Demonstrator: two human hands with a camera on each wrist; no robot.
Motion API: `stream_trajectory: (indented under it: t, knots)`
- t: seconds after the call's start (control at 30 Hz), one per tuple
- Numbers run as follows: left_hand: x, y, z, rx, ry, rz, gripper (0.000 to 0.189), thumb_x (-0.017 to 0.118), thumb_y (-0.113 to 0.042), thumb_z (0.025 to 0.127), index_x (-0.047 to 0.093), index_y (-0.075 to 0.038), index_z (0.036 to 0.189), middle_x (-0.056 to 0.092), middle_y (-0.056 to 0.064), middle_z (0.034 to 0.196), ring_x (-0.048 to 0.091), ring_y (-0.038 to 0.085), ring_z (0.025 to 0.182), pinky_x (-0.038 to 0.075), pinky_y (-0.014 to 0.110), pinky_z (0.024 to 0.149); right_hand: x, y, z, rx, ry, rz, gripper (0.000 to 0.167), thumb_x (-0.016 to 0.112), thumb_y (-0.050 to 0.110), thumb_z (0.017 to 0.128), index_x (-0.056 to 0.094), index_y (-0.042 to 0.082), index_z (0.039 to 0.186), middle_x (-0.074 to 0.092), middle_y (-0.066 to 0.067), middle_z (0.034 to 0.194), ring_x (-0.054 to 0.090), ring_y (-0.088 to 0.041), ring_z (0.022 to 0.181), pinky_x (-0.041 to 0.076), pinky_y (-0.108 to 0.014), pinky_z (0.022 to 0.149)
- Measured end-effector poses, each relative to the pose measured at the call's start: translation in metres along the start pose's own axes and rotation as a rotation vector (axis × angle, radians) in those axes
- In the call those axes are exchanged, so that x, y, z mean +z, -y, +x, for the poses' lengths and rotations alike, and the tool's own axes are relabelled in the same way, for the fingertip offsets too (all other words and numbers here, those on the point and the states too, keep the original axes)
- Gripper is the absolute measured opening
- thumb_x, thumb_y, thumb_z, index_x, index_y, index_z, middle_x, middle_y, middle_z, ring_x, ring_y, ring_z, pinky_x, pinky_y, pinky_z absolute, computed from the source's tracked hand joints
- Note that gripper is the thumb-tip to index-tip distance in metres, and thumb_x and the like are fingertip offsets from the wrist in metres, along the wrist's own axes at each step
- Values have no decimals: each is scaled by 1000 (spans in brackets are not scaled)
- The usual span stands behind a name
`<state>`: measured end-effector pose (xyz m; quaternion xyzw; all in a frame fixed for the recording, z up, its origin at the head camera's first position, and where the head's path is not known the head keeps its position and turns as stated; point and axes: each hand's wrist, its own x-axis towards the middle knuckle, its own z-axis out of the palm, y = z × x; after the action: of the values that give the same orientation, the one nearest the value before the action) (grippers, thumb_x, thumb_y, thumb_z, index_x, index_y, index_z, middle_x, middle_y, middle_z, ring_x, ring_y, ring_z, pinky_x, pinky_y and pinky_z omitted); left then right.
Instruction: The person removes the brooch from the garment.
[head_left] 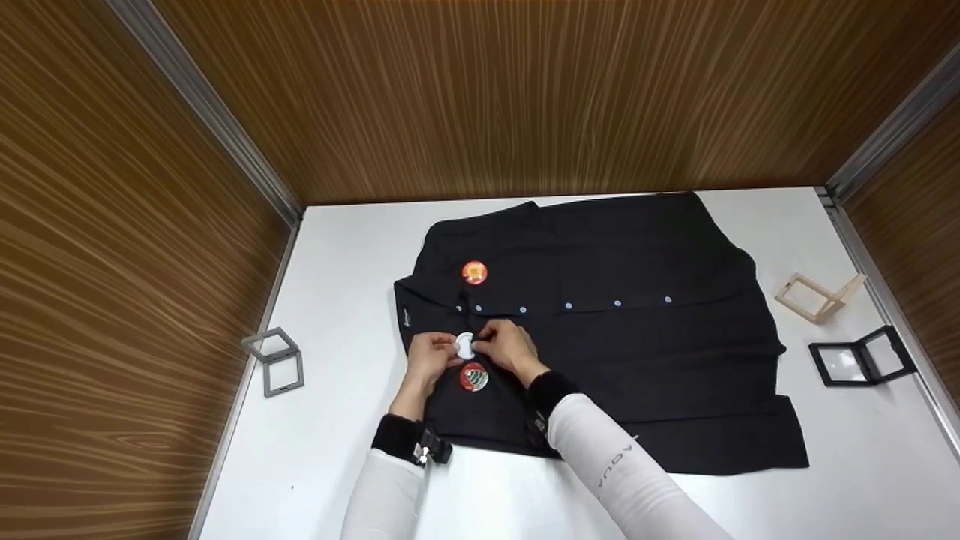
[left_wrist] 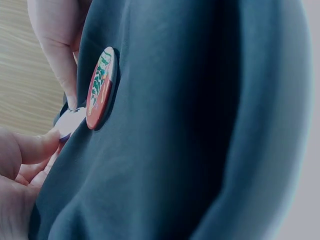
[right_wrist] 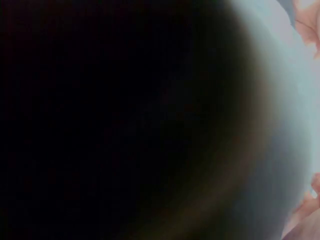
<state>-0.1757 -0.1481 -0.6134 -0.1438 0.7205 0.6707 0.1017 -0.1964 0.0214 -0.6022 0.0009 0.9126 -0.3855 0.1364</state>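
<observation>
A black button-up shirt [head_left: 600, 360] lies spread on the white table. Near its collar, my left hand [head_left: 431, 358] pinches the left edge of a round white badge [head_left: 464, 345]. My right hand [head_left: 511, 348] grips that badge from the opposite side, fingertips close to the left ones. In the left wrist view, the left thumb [left_wrist: 40, 147] lies on the badge [left_wrist: 71, 122] over lifted cloth. A red pin badge with a Christmas tree [head_left: 473, 376] sits just below on the shirt. Dark, blurred cloth fills most of the right wrist view.
An orange-red round badge [head_left: 474, 272] is on the shirt's far half. A grey hinged frame [head_left: 277, 361] stands at the left. At the right are a light wooden frame [head_left: 814, 300] and a black one [head_left: 862, 358]. Wood-grain panels [head_left: 555, 97] enclose the table.
</observation>
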Motion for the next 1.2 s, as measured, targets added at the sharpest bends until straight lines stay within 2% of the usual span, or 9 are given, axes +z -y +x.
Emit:
stream_trajectory:
  t: [0.1,0.27,0.6,1.0,1.2]
  knots:
    - [0,-1,0,1,6,2,17,60,15,94,64,23,110,71,30,99,69,17,78,66,33,74,1,1,0,29,-18,-5,19,85,36,86,78,20,93,79,2,93,73,-23,92,56,-43,84]
    - [0,2,2,16,7,15,16,62,15,94,65,21,109,72,22,94,68,14,77,65,29,70,2,2,1,68,-39,2,20,87,38,84,79,22,92,80,3,99,73,-26,97,57,-44,86]
    - [0,5,3,60,17,56,15,62,16,93,67,22,106,71,15,84,66,11,73,63,23,65,4,4,1,112,-56,-19,21,89,40,79,78,24,86,80,1,97,73,-26,93,57,-45,81]
    - [-2,5,3,76,5,73,13,63,15,93,69,20,104,74,18,86,68,12,72,63,22,64,6,6,3,134,-54,-23,21,90,38,77,77,24,84,79,0,97,72,-26,92,57,-45,80]
    - [-1,5,3,67,-1,89,15,64,14,93,70,20,106,74,22,90,68,13,73,64,24,66,6,5,4,141,-56,-19,21,91,39,77,76,24,82,78,2,90,71,-23,86,57,-43,77]
